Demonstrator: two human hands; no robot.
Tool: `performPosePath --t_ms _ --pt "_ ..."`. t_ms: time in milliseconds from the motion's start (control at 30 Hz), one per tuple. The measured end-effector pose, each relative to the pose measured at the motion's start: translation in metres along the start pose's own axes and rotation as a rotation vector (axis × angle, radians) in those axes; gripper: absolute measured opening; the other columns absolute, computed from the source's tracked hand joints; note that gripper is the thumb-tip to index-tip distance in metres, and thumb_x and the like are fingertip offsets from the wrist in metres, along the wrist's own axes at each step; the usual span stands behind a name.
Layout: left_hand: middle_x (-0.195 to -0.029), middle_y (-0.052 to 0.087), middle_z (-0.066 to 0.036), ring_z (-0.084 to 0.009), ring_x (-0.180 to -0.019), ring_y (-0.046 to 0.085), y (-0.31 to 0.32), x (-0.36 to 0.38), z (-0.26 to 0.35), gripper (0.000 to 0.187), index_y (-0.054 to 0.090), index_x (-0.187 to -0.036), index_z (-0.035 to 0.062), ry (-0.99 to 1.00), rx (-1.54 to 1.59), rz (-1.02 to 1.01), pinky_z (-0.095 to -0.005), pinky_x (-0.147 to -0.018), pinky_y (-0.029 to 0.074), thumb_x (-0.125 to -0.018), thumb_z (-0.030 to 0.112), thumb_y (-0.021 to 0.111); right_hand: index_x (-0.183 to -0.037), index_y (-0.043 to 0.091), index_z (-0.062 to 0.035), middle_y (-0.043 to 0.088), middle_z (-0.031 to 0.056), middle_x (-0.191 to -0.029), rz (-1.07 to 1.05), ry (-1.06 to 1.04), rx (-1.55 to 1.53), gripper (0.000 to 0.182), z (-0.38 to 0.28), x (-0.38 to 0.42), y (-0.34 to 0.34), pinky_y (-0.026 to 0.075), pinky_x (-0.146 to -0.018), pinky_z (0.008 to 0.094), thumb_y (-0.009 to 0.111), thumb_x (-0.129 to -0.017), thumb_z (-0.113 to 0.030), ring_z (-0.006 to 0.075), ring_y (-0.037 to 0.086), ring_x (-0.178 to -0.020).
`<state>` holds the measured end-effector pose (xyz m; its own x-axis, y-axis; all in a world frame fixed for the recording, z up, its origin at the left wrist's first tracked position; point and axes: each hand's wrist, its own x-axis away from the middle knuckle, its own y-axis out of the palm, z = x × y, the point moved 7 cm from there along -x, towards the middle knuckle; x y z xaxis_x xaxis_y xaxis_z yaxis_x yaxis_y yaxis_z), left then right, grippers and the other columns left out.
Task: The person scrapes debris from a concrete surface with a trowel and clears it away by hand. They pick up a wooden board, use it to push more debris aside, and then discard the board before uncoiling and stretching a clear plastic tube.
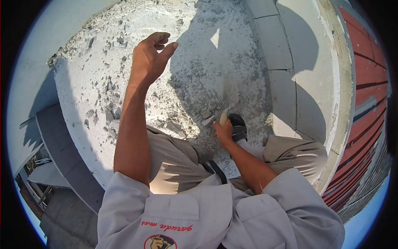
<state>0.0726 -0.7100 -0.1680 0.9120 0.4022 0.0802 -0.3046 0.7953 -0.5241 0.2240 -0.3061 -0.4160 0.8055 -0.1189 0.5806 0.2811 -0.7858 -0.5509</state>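
Grey ledge (62, 145): lies beyond the rough surface, at my far left.
Concrete rubble (108, 116): loose chunks and crumbs, scattered over the pale, sunlit surface beside my left forearm.
Left hand (151, 58): released, with nothing visible in it; the fingers curl loosely and the thumb stands away. I hold it raised over the rubble, probably for balance and to leave the blade room.
Grey fragment (208, 121): just beside my right fingertips; I cannot tell whether they touch it.
Right hand (224, 132): clasped round the handle (224, 118) of the trowel, low and close to my foot, which likely gives me short, controlled reach.
Trowel (230, 93): in my right hand, in the shaded part; its blade points away from me over the grit, seemingly so the flat can meet the surface. The blade is blurred, so contact is unclear.
Black sandal (237, 124): just right of the handle, planted near the work, I judge, to steady my crouch.
Block wall (282, 89): borders the rough surface.
Red roofing (367, 70): beyond that wall, at far right.
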Motion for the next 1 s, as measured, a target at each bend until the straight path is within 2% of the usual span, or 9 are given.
performPosePath --t_ms 133,200,300,367,467,567,767,867,1000 --pt "-0.122 0.071 -0.023 -0.0322 -0.118 0.066 -0.003 0.004 0.007 0.051 0.066 -0.13 -0.0038 -0.022 -0.009 -0.004 -0.0437 -0.101 0.052 -0.093 0.031 0.074 -0.109 0.058 0.0055 0.067 0.0164 -0.082 -0.274 0.341 -0.059 0.042 0.034 0.076 0.043 0.051 -0.043 0.0361 0.08 -0.086 -0.021 0.0205 0.066 -0.054" --pt "-0.123 0.07 -0.023 -0.0331 -0.118 0.066 -0.007 0.007 0.014 0.05 0.066 -0.129 -0.0038 -0.019 -0.011 -0.009 -0.0436 -0.101 0.052 -0.093 0.03 0.074 -0.109 0.06 0.0064 0.069 0.0164 -0.086 -0.37 -0.333 0.369 0.047 0.039 0.081 0.075 0.053 -0.047 0.0379 0.083 -0.083 -0.026 0.0206 0.067 -0.058" --pt "-0.12 0.072 -0.024 -0.0332 -0.114 0.069 -0.013 0.011 0.012 0.049 0.067 -0.127 -0.0051 -0.016 -0.021 0.005 -0.0428 -0.097 0.055 -0.093 0.029 0.075 -0.11 0.061 0.0067 0.069 0.0144 -0.086 -0.698 -0.006 0.181 0.05 -0.038 0.071 0.075 0.053 -0.048 0.0389 0.084 -0.082 -0.029 0.0207 0.066 -0.057" --pt "-0.117 0.073 -0.024 -0.0337 -0.109 0.071 -0.02 0.013 0.011 0.049 0.067 -0.125 -0.0066 0.017 -0.02 0.033 -0.0429 -0.094 0.056 -0.092 0.028 0.076 -0.113 0.061 0.0057 0.068 0.0131 -0.082 -0.377 -0.132 0.03 0.05 -0.072 0.028 0.064 0.052 -0.047 0.0373 0.082 -0.084 -0.028 0.0213 0.064 -0.054" --pt "-0.117 0.073 -0.025 -0.0341 -0.108 0.071 -0.023 0.016 0.006 0.049 0.067 -0.125 -0.0068 0.015 -0.009 0.034 -0.0432 -0.093 0.057 -0.091 0.027 0.076 -0.11 0.062 0.0063 0.068 0.0155 -0.088 -0.296 0.193 -0.2 0.046 -0.107 -0.025 0.056 0.054 -0.051 0.0389 0.08 -0.085 -0.028 0.0247 0.068 -0.064" --pt "-0.115 0.073 -0.025 -0.0334 -0.109 0.071 -0.026 0.017 0.001 0.047 0.066 -0.125 -0.0079 0.028 0.023 0.049 -0.0415 -0.093 0.057 -0.091 0.024 0.077 -0.114 0.06 0.0041 0.069 0.0168 -0.089 -0.78 -0.104 0.433 0.045 -0.162 -0.021 0.059 0.055 -0.056 0.04 0.078 -0.089 -0.029 0.0262 0.069 -0.067" --pt "-0.114 0.073 -0.025 -0.0315 -0.105 0.073 -0.064 0.018 -0.035 0.046 0.066 -0.124 -0.0082 0.015 0.2 0.294 -0.0387 -0.093 0.056 -0.092 0.024 0.075 -0.118 0.059 0.0008 0.071 0.0243 -0.102 -0.373 -0.64 0.798 0.047 -0.32 -0.101 -0.021 0.053 -0.082 0.0516 0.068 -0.093 -0.039 0.0416 0.07 -0.095" --pt "-0.113 0.073 -0.023 -0.0286 -0.105 0.072 -0.089 0.052 -0.053 0.047 0.066 -0.124 -0.0085 -0.057 0.253 0.346 -0.0377 -0.093 0.056 -0.095 0.028 0.074 -0.113 0.061 0.0015 0.07 0.0239 -0.103 -0.277 -0.749 1.187 0.04 -0.431 -0.123 -0.11 0.052 -0.087 0.0502 0.069 -0.086 -0.026 0.0394 0.069 -0.099" --pt "-0.113 0.073 -0.021 -0.027 -0.106 0.071 -0.1 0.136 -0.088 0.049 0.065 -0.124 -0.0093 -0.194 0.297 0.237 -0.037 -0.093 0.055 -0.097 0.031 0.074 -0.113 0.059 0.0038 0.07 0.0232 -0.1 -0.13 -0.563 1.198 0.037 -0.473 -0.136 -0.194 0.06 -0.055 0.0439 0.07 -0.088 -0.021 0.0358 0.073 -0.075"
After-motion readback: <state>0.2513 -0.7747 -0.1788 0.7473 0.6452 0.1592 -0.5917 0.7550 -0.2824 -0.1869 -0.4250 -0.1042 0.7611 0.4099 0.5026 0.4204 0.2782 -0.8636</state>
